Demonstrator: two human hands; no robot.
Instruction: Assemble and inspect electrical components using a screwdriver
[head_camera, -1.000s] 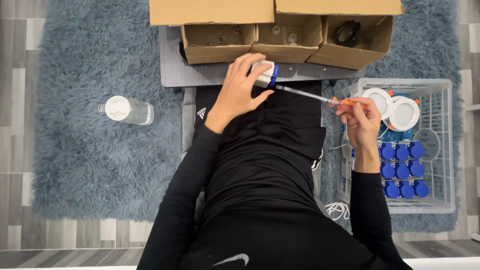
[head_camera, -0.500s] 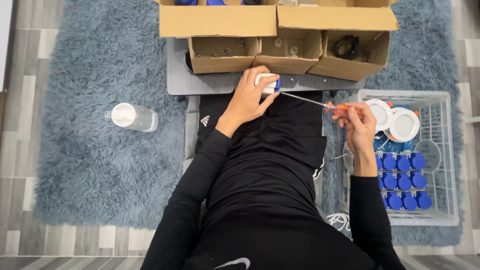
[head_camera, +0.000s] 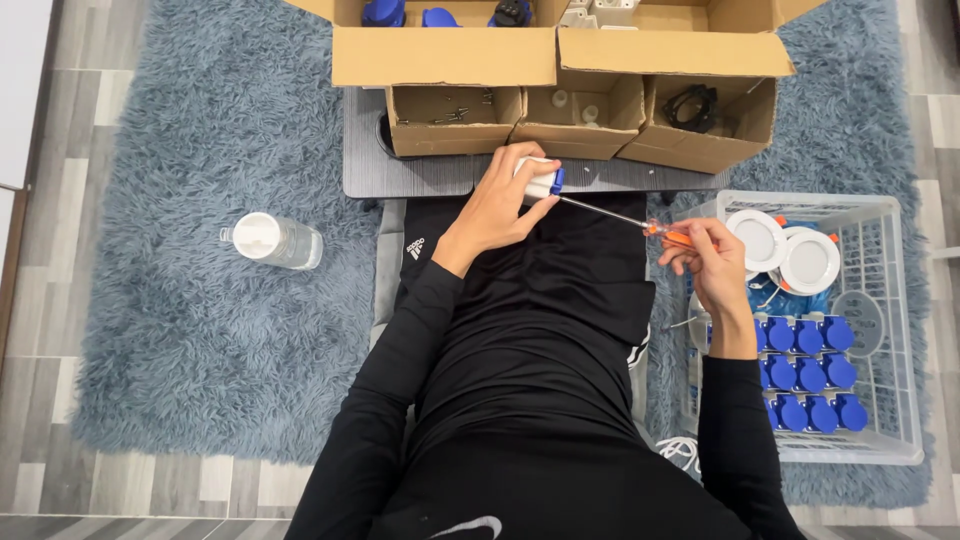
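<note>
The fingers of the left hand (head_camera: 497, 208) are wrapping closed around a small white and blue plastic part (head_camera: 541, 181), pinning it just above the lap at the near edge of the grey surface (head_camera: 400, 175). The fingers of the right hand (head_camera: 708, 258) are pinching shut on the orange handle of a slim screwdriver (head_camera: 640, 222). Its thin metal shaft is running up and to the left, straight from the right hand to the part, so the tool's long axis is lying as a shallow diagonal between the two hands, tip at the part's blue end.

Beyond the left hand, open brown cardboard boxes (head_camera: 585, 110) are sitting on the surface, holding small fittings and a black ring. Just beside the right hand, a white wire basket (head_camera: 900, 330) is holding round white discs and rows of blue caps. A clear plastic bottle (head_camera: 272, 240) with a white cap is lying well apart on the shaggy blue-grey rug (head_camera: 190, 330), which is covering pale wood-plank flooring.
</note>
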